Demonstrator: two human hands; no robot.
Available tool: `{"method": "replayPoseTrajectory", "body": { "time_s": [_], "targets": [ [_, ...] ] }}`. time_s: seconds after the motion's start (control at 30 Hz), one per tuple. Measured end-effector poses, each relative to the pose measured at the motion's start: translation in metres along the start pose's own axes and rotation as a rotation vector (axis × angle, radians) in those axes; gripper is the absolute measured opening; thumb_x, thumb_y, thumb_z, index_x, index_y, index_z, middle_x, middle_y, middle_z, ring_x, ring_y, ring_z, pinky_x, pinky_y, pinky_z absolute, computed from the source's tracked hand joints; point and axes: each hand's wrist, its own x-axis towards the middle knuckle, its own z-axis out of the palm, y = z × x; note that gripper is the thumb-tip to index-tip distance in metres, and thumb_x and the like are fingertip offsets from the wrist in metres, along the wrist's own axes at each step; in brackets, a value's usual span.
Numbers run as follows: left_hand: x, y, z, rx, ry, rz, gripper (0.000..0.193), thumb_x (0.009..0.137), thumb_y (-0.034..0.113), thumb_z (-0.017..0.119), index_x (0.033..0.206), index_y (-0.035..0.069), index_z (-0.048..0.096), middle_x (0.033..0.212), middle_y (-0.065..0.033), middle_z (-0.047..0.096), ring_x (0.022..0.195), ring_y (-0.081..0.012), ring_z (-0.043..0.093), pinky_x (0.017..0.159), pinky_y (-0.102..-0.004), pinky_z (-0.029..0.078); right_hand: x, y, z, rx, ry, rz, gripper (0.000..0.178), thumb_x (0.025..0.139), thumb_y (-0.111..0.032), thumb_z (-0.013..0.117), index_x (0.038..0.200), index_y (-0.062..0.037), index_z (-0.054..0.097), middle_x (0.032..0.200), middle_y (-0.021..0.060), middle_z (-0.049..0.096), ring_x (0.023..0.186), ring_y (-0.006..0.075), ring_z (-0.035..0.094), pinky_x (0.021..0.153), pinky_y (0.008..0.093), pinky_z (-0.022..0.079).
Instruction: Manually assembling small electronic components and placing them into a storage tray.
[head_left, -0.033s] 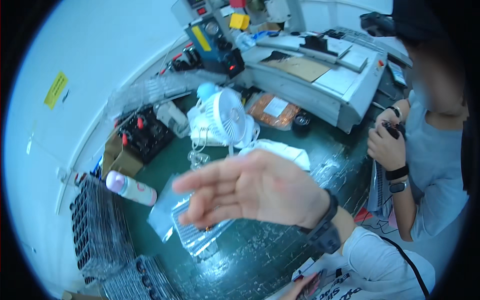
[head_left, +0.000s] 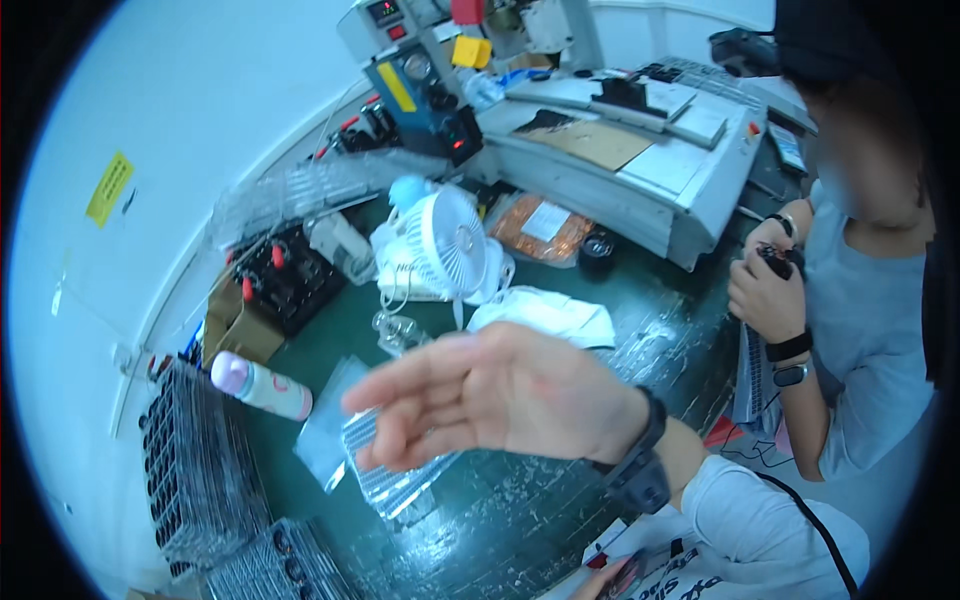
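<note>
My right hand (head_left: 500, 395) is raised over the green table, palm turned toward me. Its fingers are loosely bent and partly apart, with nothing in them, and a dark band circles the wrist. Behind the fingertips a stack of patterned sheets (head_left: 392, 490) in clear plastic lies on the table, partly hidden. At the bottom edge, in front of a printed white shirt, my left hand (head_left: 592, 585) grips a dark, flat, phone-like object (head_left: 628, 575). Most of that hand is cut off by the picture's edge.
A white fan (head_left: 450, 245), a bottle with a lilac cap (head_left: 262, 385) and a bag of copper-coloured pieces (head_left: 540, 228) stand beyond. Stacked black trays (head_left: 195, 460) line the left. A machine (head_left: 620, 150) stands behind. At right, a person (head_left: 770, 290) holds something small and dark.
My right hand sits slightly lower against the scene, its pose the same. The background has shifted a little with the camera.
</note>
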Motion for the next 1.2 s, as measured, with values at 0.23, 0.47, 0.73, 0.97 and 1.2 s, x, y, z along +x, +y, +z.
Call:
{"method": "replayPoseTrajectory", "body": {
  "time_s": [0.23, 0.47, 0.73, 0.97, 1.2],
  "targets": [
    [0.027, -0.05, 0.013, 0.005, -0.098, -0.056, 0.095, 0.08, 0.067, 0.058, 0.149, 0.013, 0.023, 0.155, -0.0133, 0.016, 0.144, -0.0314, 0.013, 0.114, -0.0459, 0.015, -0.01, 0.0, -0.01, -0.101, 0.004, 0.2, 0.046, 0.099, -0.028, 0.041, 0.122, 0.0092, 0.054, 0.101, 0.013, 0.065, 0.1, 0.0187, 0.062, 0.095, 0.0301, 0.047],
    [0.017, -0.102, 0.018, -0.044, -0.175, -0.058, 0.093, 0.081, 0.065, 0.058, 0.149, 0.013, 0.023, 0.155, -0.0131, 0.016, 0.144, -0.0314, 0.013, 0.113, -0.0461, 0.016, -0.017, -0.001, -0.01, -0.156, -0.076, 0.201, 0.04, 0.1, -0.027, 0.045, 0.121, 0.0049, 0.056, 0.099, 0.01, 0.064, 0.096, 0.015, 0.062, 0.091, 0.0274, 0.048],
    [0.012, -0.162, 0.026, -0.094, -0.158, -0.058, 0.092, 0.082, 0.063, 0.058, 0.149, 0.013, 0.022, 0.155, -0.0128, 0.016, 0.143, -0.0314, 0.014, 0.113, -0.0464, 0.017, -0.035, -0.023, -0.014, -0.197, -0.088, 0.146, 0.035, 0.1, -0.025, 0.045, 0.12, 0.0012, 0.057, 0.099, 0.0071, 0.064, 0.096, 0.0122, 0.061, 0.089, 0.0266, 0.048],
    [0.005, -0.204, 0.036, -0.131, -0.135, -0.063, 0.09, 0.082, 0.061, 0.058, 0.149, 0.013, 0.021, 0.155, -0.0126, 0.016, 0.143, -0.0315, 0.015, 0.113, -0.0466, 0.018, -0.055, -0.047, -0.017, -0.238, -0.083, 0.149, 0.033, 0.1, -0.024, 0.044, 0.118, 0.0003, 0.058, 0.099, 0.0062, 0.064, 0.095, 0.0117, 0.06, 0.088, 0.0267, 0.047],
    [0.021, -0.243, 0.085, -0.225, -0.104, -0.036, 0.088, 0.083, 0.059, 0.058, 0.15, 0.013, 0.021, 0.155, -0.0123, 0.016, 0.143, -0.0315, 0.016, 0.113, -0.0469, 0.019, -0.078, -0.09, -0.017, -0.247, -0.063, 0.178, 0.033, 0.099, -0.025, 0.046, 0.114, 0.002, 0.059, 0.094, 0.0081, 0.065, 0.09, 0.0133, 0.062, 0.084, 0.0266, 0.05]
  ]
}}
